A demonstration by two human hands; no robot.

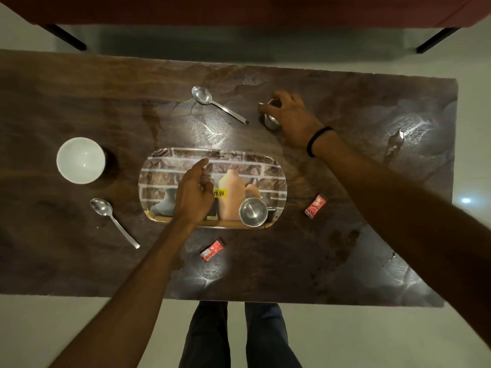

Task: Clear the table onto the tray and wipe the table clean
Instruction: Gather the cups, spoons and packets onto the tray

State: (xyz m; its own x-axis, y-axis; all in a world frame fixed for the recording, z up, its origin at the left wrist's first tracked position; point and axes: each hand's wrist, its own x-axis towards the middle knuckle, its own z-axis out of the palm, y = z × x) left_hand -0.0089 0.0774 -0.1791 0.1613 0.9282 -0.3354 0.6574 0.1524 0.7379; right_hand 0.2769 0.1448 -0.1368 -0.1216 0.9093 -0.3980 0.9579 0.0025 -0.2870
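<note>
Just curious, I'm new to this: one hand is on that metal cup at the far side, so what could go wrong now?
1. The right hand grips the far cup; if it tilts, any contents might spill.
2. The left hand hangs over the tray, where a second cup already stands, so the incoming cup may bump either.

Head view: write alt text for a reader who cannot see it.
A person's right hand grips a small steel cup on a dark brown table; the left hand is over a brick-patterned tray carrying a second steel cup.
</note>
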